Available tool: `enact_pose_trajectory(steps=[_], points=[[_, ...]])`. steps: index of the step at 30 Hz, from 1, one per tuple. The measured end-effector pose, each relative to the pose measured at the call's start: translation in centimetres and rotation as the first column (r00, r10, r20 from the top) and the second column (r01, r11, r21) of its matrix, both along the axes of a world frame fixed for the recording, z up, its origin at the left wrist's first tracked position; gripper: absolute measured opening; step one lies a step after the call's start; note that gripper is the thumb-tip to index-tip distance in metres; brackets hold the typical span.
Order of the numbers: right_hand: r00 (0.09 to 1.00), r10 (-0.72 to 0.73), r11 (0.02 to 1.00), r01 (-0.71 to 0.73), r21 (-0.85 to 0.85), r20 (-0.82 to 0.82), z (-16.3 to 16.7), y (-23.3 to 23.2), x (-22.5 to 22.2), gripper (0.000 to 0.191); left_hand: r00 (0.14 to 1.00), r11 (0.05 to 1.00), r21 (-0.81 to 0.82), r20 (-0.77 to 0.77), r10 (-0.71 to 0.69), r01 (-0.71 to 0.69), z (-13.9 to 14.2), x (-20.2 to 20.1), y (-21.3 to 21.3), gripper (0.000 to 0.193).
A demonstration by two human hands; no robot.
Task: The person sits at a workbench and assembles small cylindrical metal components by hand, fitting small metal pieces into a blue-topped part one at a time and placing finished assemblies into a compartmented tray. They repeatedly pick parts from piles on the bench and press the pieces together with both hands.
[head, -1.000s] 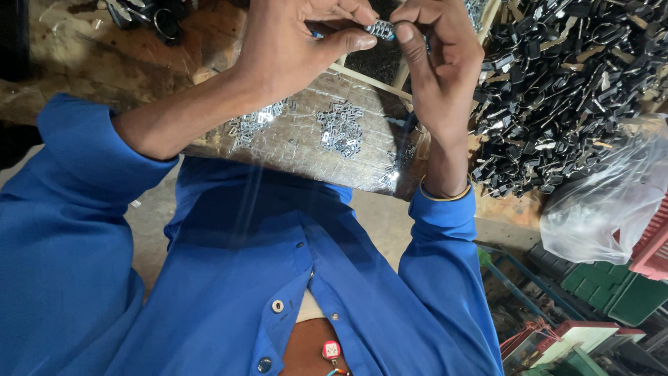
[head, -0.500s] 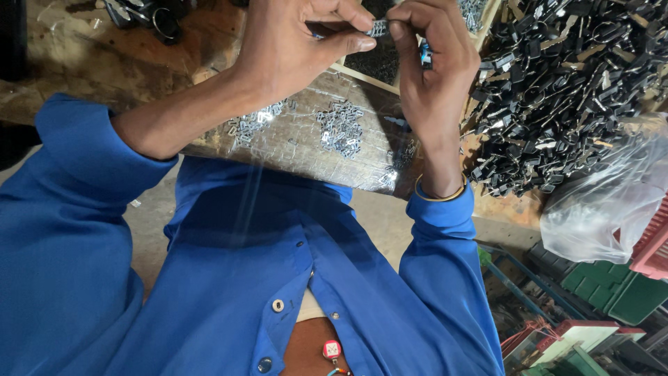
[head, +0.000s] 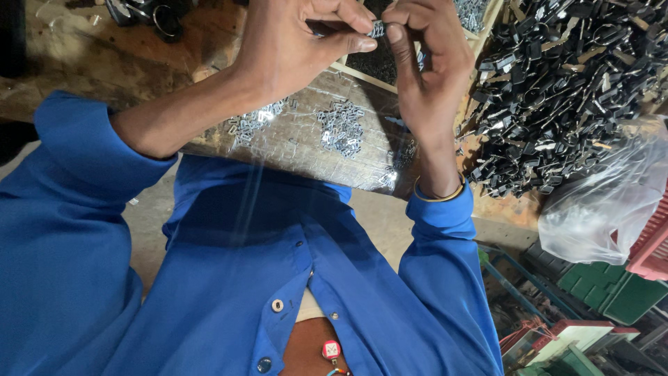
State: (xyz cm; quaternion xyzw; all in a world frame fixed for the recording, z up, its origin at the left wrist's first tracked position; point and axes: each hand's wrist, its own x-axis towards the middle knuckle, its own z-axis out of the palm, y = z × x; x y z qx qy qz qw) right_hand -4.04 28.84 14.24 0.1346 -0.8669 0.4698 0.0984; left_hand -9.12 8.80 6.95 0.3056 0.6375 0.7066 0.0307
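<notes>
Metal clip [head: 378, 29] pinched between both hands' grip; wooden bench [head: 209, 42] holds black parts [head: 557, 90].

Both hands are raised close together at the top of the view, fingertips nearly meeting. The left hand [head: 292, 49] pinches with thumb and forefinger; the right hand [head: 428, 66] curls its fingers inward, wrist bent, both forearms in rolled blue sleeves.

Two hands, the left hand [head: 292, 52] and the right hand [head: 428, 66], pinch one small metal clip [head: 378, 28]; two loose clip clusters [head: 341, 129] (uncountable pieces) lie on one worktop [head: 209, 42].
</notes>
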Motion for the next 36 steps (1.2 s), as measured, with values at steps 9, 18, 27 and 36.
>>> enact_pose_trajectory(steps=[9, 18, 27, 36], points=[[0.993, 0.099, 0.995, -0.101, 0.022, 0.067, 0.5, 1.9, -0.8, 0.018, 0.998, 1.000, 0.022, 0.060, -0.023, 0.021, -0.1, 0.0, 0.4, 0.018], [0.965, 0.075, 0.757, 0.108, 0.645, -0.251, -0.4, 1.6, -0.9, 0.021, 1.000, 1.000, -0.019, 0.016, -0.010, 0.010, -0.2, 0.1, 0.4, 0.017], [0.983, 0.076, 0.977, -0.040, -0.210, 0.166, -2.2, 3.0, -0.2, 0.005, 1.000, 0.998, -0.064, 0.002, -0.022, 0.022, -0.3, 0.1, 0.5, 0.017], [0.970, 0.119, 0.951, -0.049, -0.305, 0.214, -2.8, 3.4, 0.0, 0.009, 1.000, 0.997, -0.079, -0.001, -0.016, 0.016, -0.1, 0.1, 0.8, 0.017]])
